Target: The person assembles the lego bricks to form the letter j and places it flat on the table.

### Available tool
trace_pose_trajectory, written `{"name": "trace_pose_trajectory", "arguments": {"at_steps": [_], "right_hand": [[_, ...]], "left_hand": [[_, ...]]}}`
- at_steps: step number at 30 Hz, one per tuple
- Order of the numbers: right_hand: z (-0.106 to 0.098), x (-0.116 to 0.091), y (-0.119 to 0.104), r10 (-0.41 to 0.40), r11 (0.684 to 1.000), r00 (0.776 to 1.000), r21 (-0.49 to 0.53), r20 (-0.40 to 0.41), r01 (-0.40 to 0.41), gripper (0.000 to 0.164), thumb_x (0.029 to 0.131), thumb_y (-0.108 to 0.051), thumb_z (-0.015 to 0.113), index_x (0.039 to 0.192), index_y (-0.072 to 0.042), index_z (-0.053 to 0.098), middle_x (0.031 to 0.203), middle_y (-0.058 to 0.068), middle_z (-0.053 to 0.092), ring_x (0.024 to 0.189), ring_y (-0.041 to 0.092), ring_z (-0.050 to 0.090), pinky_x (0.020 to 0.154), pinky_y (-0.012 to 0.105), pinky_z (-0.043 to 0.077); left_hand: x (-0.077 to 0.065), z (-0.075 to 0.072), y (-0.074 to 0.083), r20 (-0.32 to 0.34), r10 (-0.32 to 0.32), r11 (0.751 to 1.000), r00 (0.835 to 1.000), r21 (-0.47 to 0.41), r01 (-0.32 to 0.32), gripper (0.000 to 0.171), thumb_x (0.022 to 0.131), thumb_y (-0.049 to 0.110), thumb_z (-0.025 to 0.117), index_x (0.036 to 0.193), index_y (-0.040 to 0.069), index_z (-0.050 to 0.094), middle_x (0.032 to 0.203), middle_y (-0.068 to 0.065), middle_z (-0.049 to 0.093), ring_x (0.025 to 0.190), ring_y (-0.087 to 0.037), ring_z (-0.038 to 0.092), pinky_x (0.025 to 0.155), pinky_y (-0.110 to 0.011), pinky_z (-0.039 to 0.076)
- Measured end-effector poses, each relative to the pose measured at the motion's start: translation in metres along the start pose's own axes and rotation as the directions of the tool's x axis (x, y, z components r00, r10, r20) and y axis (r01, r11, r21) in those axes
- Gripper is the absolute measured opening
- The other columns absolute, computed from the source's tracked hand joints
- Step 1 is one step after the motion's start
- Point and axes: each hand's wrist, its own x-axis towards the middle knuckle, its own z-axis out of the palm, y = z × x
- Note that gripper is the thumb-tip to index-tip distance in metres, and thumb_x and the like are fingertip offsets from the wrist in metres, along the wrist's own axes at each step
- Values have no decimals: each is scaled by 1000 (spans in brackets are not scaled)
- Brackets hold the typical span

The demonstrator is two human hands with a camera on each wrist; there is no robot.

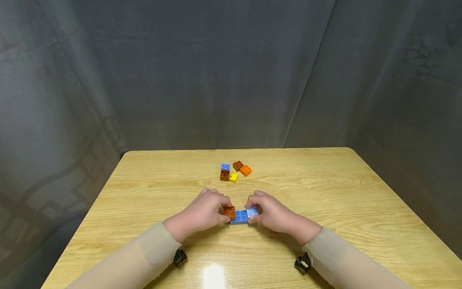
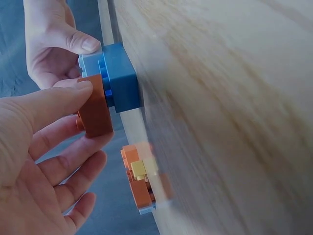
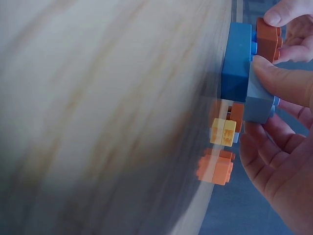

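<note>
A long blue toy brick [image 1: 239, 220] lies on the table in front of me. My left hand [image 1: 205, 208] pinches a reddish-brown brick [image 1: 229, 213] over its left end, thumb in front and fingers behind. Blue studs show in a narrow gap under the brown brick [image 2: 99, 115] in the left wrist view. At the other end, my right hand [image 1: 274, 212] pinches a light blue brick [image 1: 252, 211]. In the right wrist view this light blue brick [image 3: 257, 100] sits against the stud side of the blue brick [image 3: 237, 63] and juts past its end.
Beyond the hands are a brown brick [image 1: 224, 177] with a blue brick [image 1: 225, 166] at it, a small yellow brick [image 1: 234, 178], an orange brick [image 1: 246, 170] and another brown brick [image 1: 238, 165]. The wooden table [image 1: 325, 188] ends at grey curtains [image 1: 216, 80].
</note>
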Motion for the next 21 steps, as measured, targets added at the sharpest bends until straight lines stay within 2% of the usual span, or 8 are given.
{"name": "trace_pose_trajectory", "arguments": {"at_steps": [11, 21], "right_hand": [[0, 0, 0, -7, 1000, 1000, -1, -3, 7, 26, 77, -5, 84, 93, -14, 65, 88, -3, 51, 82, 16, 52, 71, 29, 46], [0, 0, -1, -1, 1000, 1000, 11, 1, 1, 25, 78, -5, 83, 93, -15, 65, 88, -2, 51, 83, 16, 52, 72, 33, 49]], "left_hand": [[-1, 1, 3, -3, 10, 1000, 1000, 10, -10, 22, 81, 27, 82, 101, 21, 74, 94, 14, 66, 87, -9, 52, 89, -37, 37], [-2, 2, 4, -3, 7, 999, 1000, 34, -7, 22, 81, 26, 82, 100, 21, 74, 95, 12, 66, 89, -11, 53, 89, -36, 38]]}}
